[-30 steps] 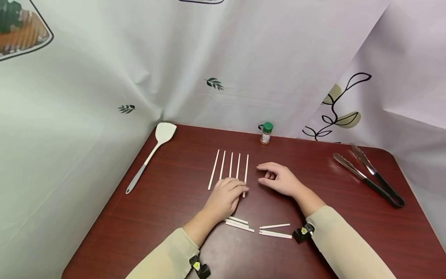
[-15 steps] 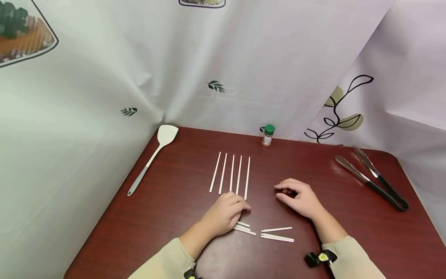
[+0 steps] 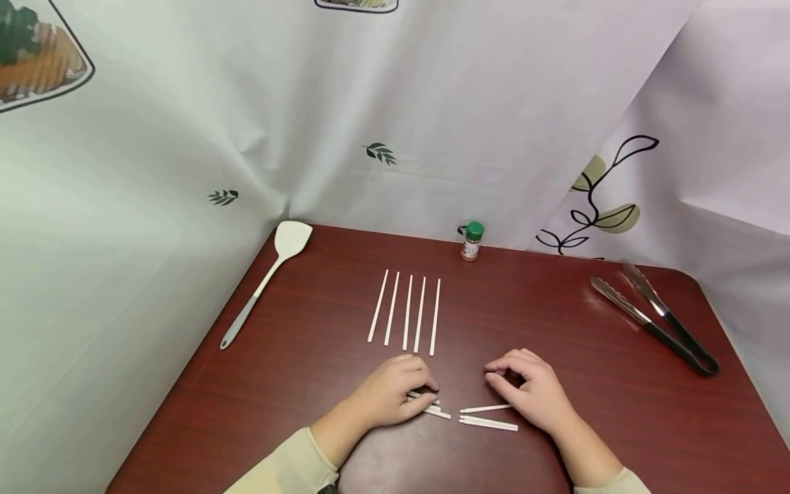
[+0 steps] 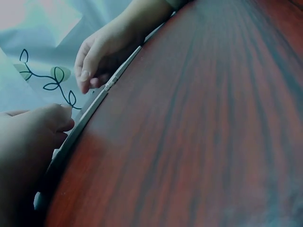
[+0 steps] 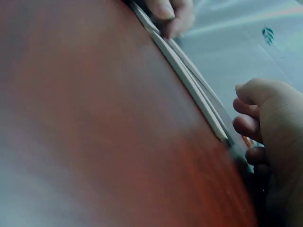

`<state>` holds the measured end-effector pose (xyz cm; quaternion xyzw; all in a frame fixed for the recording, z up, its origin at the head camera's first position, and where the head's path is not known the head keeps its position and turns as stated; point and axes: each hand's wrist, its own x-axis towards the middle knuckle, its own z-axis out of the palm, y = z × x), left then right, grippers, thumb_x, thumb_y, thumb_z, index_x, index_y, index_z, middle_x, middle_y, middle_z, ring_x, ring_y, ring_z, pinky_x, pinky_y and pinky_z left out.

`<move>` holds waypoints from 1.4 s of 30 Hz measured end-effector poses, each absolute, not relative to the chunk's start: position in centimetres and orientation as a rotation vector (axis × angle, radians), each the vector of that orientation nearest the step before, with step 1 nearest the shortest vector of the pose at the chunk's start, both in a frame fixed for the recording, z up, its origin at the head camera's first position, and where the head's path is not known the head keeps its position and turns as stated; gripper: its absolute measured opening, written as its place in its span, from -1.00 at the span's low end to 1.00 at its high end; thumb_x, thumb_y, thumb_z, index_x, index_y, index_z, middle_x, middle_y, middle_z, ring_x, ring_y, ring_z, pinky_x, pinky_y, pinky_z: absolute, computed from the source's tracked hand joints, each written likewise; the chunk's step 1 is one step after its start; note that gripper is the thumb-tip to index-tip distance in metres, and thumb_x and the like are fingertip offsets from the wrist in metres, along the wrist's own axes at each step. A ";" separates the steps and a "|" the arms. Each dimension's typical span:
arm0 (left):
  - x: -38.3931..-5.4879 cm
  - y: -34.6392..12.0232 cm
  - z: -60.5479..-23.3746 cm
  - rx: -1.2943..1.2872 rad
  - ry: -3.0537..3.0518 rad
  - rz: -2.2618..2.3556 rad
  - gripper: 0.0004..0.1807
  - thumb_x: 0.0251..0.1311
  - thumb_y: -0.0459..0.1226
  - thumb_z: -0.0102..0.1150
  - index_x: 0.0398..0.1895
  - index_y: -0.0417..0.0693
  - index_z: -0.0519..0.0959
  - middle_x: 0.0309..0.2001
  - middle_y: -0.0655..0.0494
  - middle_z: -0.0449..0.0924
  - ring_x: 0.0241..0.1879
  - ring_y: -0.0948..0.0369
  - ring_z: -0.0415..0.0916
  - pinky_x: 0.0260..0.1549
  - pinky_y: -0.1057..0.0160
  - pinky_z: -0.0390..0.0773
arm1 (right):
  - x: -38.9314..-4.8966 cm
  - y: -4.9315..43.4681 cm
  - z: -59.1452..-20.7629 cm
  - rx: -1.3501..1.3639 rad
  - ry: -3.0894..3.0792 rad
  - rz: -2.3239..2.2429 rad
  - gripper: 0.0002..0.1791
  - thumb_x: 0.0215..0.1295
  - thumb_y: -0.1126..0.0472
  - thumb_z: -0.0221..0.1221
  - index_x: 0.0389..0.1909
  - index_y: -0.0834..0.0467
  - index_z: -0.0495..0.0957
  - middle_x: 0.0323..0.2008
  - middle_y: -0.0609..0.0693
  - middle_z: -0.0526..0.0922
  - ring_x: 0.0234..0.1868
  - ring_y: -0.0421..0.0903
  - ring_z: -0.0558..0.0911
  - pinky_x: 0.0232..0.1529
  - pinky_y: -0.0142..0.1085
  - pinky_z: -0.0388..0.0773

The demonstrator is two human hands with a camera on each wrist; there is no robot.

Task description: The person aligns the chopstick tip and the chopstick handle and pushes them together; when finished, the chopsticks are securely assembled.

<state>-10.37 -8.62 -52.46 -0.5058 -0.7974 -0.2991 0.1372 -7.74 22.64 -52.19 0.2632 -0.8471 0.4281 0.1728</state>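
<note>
The tabletop (image 3: 524, 295) was red-brown, streaked with darker grain; the sticks (image 3: 407, 314) on it were plain white. By the far left corner, the turner (image 3: 268, 278) was off-white with a grey handle (image 3: 239, 321). At the far edge, the spice jar (image 3: 471, 247) wore a green cap (image 3: 474, 230); toward the right edge, the tongs (image 3: 647, 320) were silver and black. Green leaves (image 3: 382, 154) patterned the white backdrop cloth (image 3: 481, 123).

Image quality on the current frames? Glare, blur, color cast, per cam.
Head: row of white sticks fairly crisp, pale sheen on the tabletop near the bottom edge, label print on the green-capped jar too small to read; left wrist: blue-green cast, wood grain soft toward the lower right; right wrist: tabletop smeared, bluish haze lower left.
</note>
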 end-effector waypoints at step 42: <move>-10.4 -8.9 -51.9 -1.528 -2.429 -0.984 -0.89 0.11 -0.09 0.55 -0.31 0.22 0.81 -0.22 0.41 0.62 -0.14 0.39 0.54 0.05 0.26 0.52 | -5.4 21.3 -52.0 0.955 -2.518 1.042 -0.67 -0.12 0.06 0.69 -0.34 -0.35 0.82 -0.32 -0.52 0.55 -0.24 -0.46 0.41 -0.07 -0.30 0.20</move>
